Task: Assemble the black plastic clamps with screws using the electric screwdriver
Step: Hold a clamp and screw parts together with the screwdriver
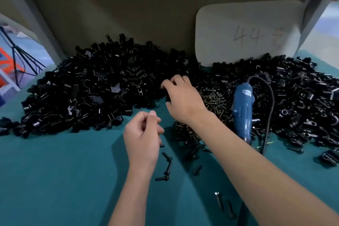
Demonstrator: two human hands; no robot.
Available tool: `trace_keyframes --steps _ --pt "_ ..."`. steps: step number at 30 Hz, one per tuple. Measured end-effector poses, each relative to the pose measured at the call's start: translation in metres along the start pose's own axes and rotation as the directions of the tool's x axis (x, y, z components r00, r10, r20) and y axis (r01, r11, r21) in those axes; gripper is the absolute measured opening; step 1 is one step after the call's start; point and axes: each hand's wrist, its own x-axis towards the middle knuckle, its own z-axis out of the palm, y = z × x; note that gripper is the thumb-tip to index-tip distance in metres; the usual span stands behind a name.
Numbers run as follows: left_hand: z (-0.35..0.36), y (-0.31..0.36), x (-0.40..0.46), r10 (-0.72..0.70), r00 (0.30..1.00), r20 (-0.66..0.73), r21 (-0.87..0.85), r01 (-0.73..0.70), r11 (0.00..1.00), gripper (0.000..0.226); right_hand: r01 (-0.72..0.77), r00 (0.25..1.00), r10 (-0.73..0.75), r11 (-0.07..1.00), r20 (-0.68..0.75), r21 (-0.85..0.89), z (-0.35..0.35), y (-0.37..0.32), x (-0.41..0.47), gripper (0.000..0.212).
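While my right hand (180,95) curls into the black clamps (102,86) heaped on the desk (55,180), grip unclear, my left hand (142,137) pinches something tiny. Clamps look light, stiff; I'd pinch one's edges.

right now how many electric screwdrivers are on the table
1: the blue electric screwdriver lies on the screw pile, right of the right hand. Others may be buried.
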Motion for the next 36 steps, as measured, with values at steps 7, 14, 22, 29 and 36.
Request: trace_keyframes --steps 7,14,22,29,36 --pt "0.004 0.002 -0.003 -0.024 0.999 -0.023 0.043 0.025 0.999 0.035 -0.066 0.993 0.070 0.997 -0.090 0.046 0.005 0.003 0.008 0.050" --pt "0.008 0.004 -0.009 0.003 1.000 0.007 0.057 -0.004 0.998 0.034 -0.117 0.993 0.121 0.980 -0.012 0.162 0.012 0.002 0.010 0.044" --pt "0.011 0.006 -0.012 0.087 0.996 -0.002 0.058 -0.086 0.995 0.007 -0.151 0.972 0.212 0.899 -0.105 0.412 -0.014 0.000 -0.024 0.014" --pt "0.037 0.014 -0.029 0.067 0.953 0.296 -0.228 0.002 0.974 0.019 -0.064 0.986 -0.014 0.885 0.164 0.460 -0.091 0.031 -0.090 0.014" --pt "0.060 0.012 -0.053 -0.095 0.915 0.393 -0.263 0.211 0.942 0.019 -0.354 0.935 0.339 0.914 0.107 0.198 -0.131 0.116 -0.118 0.024"
